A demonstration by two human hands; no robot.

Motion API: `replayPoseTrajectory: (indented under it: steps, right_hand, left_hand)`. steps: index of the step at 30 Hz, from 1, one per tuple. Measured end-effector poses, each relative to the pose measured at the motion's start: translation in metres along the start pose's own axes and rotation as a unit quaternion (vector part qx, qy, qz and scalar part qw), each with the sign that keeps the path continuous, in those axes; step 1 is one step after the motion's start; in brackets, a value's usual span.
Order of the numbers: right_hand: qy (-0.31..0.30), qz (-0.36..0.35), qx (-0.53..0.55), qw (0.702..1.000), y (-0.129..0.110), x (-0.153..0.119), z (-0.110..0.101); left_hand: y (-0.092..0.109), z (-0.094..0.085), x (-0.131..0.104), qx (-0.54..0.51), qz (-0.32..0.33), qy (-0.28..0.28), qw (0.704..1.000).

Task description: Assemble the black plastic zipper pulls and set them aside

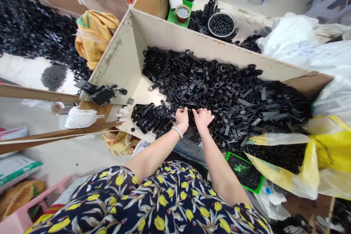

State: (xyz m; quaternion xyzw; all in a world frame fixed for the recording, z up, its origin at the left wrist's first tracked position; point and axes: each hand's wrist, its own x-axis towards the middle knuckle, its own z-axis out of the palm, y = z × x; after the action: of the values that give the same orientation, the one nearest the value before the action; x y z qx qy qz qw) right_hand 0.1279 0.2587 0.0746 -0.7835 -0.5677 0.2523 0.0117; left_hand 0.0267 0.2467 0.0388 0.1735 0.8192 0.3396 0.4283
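Over the near edge of a big heap of black plastic parts, my two hands work close together. My left hand, with a pale bangle at the wrist, is closed with thumb and fingertips pinched. A small gap to the right, my right hand is also closed, its thumb toward the left one. Whatever the fingertips hold is too small and dark against the heap to make out. Ring-ended parts lie in a smaller pile left of my left hand. Flat strip-like pieces spread to the right.
Wooden boards wall in the heap. Beyond stand a metal bowl of black pieces and a green tray. A green-rimmed tray lies near my right forearm. Yellow plastic bags crowd the right; a black clamp-like object sits left.
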Motion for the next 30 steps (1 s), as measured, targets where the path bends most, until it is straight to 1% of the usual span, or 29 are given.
replayPoseTrajectory:
  steps: [3, 6, 8, 10, 12, 15, 19, 23, 25, 27, 28, 29, 30]
  right_hand:
    - [-0.008, 0.007, 0.057, 0.998, 0.001, 0.001, -0.004]
    - [-0.012, 0.0, 0.142, 0.99, 0.011, -0.002, -0.014]
    - [-0.015, -0.011, 0.218, 0.976, 0.022, -0.006, -0.023]
    - [-0.019, -0.016, 0.303, 0.953, 0.033, -0.009, -0.032]
    - [-0.022, -0.009, 0.387, 0.922, 0.04, -0.013, -0.04]
    - [-0.027, 0.008, 0.491, 0.871, 0.042, -0.019, -0.049]
    - [-0.054, 0.017, 0.586, 0.808, 0.031, -0.023, -0.055]
    - [-0.094, 0.029, 0.638, 0.764, 0.022, -0.029, -0.054]
    - [-0.111, 0.05, 0.664, 0.737, 0.02, -0.032, -0.053]
    - [-0.118, 0.068, 0.689, 0.712, 0.018, -0.037, -0.056]
    - [-0.116, 0.068, 0.697, 0.705, 0.017, -0.04, -0.059]
    - [-0.109, 0.058, 0.698, 0.705, 0.015, -0.043, -0.064]
    - [-0.1, 0.035, 0.692, 0.714, 0.013, -0.047, -0.071]
  left_hand:
    - [-0.005, -0.009, 0.005, 0.04, 0.007, 0.049, 0.998]
    - [-0.007, -0.014, 0.009, 0.052, 0.032, 0.051, 0.997]
    - [-0.006, -0.014, 0.01, 0.051, 0.057, 0.047, 0.996]
    - [-0.003, -0.015, 0.01, 0.046, 0.089, 0.038, 0.994]
    - [0.003, -0.016, 0.011, 0.039, 0.128, 0.017, 0.991]
    - [0.01, -0.021, 0.015, 0.031, 0.176, -0.019, 0.984]
    - [0.019, -0.025, 0.018, 0.028, 0.192, -0.024, 0.981]
    - [0.031, -0.024, 0.014, 0.019, 0.184, -0.031, 0.982]
    - [0.038, -0.027, 0.009, 0.006, 0.174, -0.055, 0.983]
    - [0.045, -0.037, 0.0, -0.011, 0.157, -0.1, 0.982]
    - [0.049, -0.043, -0.005, -0.021, 0.147, -0.13, 0.98]
    - [0.052, -0.052, -0.013, -0.03, 0.134, -0.164, 0.977]
    - [0.055, -0.06, -0.021, -0.037, 0.122, -0.198, 0.972]
